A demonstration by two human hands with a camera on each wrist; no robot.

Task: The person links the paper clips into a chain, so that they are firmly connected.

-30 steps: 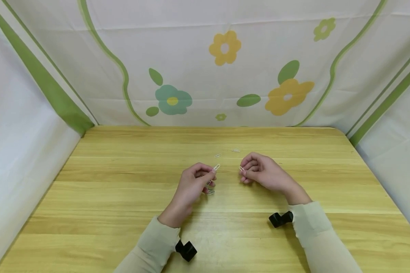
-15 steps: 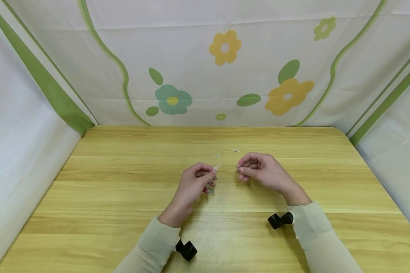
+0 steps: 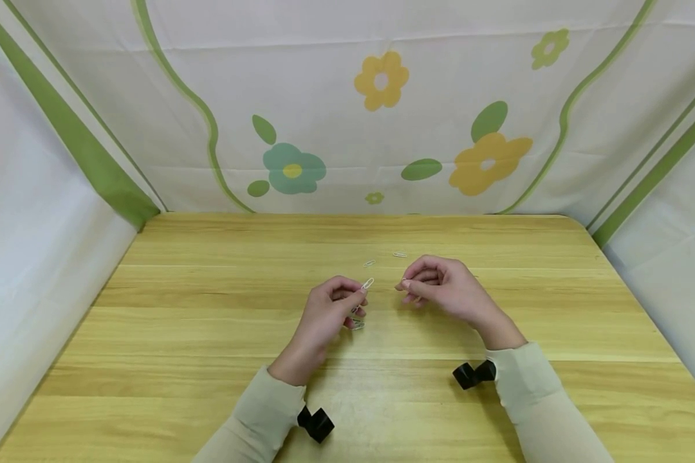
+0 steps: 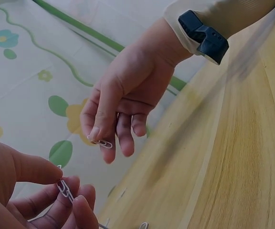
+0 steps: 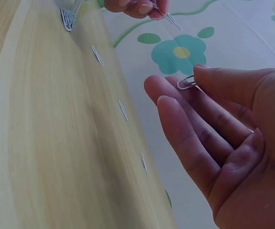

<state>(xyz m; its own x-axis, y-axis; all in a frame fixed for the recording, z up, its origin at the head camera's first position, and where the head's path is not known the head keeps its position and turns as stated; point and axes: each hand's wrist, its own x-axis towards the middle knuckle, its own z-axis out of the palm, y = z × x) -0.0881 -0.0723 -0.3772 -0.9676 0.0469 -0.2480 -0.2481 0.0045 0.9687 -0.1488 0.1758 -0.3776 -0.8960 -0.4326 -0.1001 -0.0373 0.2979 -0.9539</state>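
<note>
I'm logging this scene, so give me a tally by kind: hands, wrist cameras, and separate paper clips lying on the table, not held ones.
Hands: 2
Wrist cameras: 2
Separate paper clips: 3 (right wrist view)
Total: 7

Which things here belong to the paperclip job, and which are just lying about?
Apparently the job:
paperclips in the left hand
paperclip in the right hand
loose paperclips on the table, likely

Just there:
floral cloth
black wrist devices

Wood-grain table with three loose paper clips on top
</note>
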